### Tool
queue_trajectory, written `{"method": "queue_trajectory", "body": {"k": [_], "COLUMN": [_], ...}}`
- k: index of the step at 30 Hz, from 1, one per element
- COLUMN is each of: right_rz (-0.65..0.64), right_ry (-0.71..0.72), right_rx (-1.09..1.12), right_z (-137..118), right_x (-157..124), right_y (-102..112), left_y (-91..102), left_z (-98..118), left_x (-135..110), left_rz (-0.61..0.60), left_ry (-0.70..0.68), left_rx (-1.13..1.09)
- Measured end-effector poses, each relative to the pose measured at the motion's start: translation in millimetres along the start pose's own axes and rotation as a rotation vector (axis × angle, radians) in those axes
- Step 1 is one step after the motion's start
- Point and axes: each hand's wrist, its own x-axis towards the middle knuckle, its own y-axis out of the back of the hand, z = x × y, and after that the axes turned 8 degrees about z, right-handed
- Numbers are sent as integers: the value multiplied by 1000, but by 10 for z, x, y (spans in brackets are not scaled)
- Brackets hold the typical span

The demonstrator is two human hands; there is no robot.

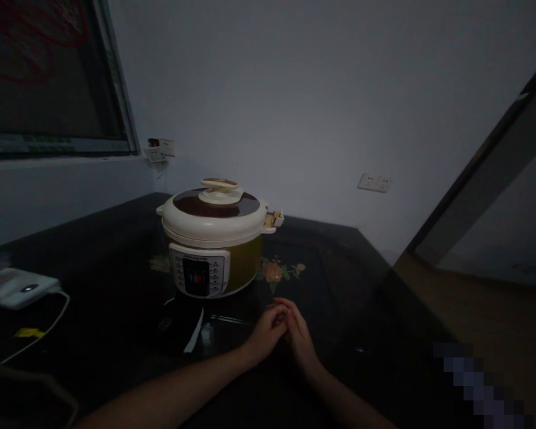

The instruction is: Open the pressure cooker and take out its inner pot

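My left hand (267,332) and my right hand (302,341) meet on the black glossy table (348,280), just in front of a cream and olive electric pressure cooker (214,238). Both hands have their fingers drawn together and the fingertips touch each other. The dim light hides whether anything small is pinched between them. The cooker stands upright with its lid on and its control panel (199,274) facing me. A painted flower (274,271) shows on the tabletop between the cooker and my hands.
A white strip (193,333) and a small dark object (165,325) lie left of my hands. A white device (13,286) with a white cable (49,325) sits at the far left. Wall sockets (374,182) are behind; the table's right edge drops to wooden floor (473,304).
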Motion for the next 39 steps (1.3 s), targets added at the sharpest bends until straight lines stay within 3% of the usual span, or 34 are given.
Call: {"method": "queue_trajectory", "body": {"k": [7,20,39], "right_rz": [55,38,25], "right_ry": [-53,-60,-22], "right_rx": [-16,-2,-20], "right_z": [-31,-153,-130], "right_x": [-28,-52,-53], "right_y": [50,20,4], "left_y": [1,13,12], "left_z": [-15,-51,-120], "left_x": [14,-5,-12], "left_rz": [-67,-183,-172], "left_ry": [-11,-11,9], "left_rx": [129,191,180]}}
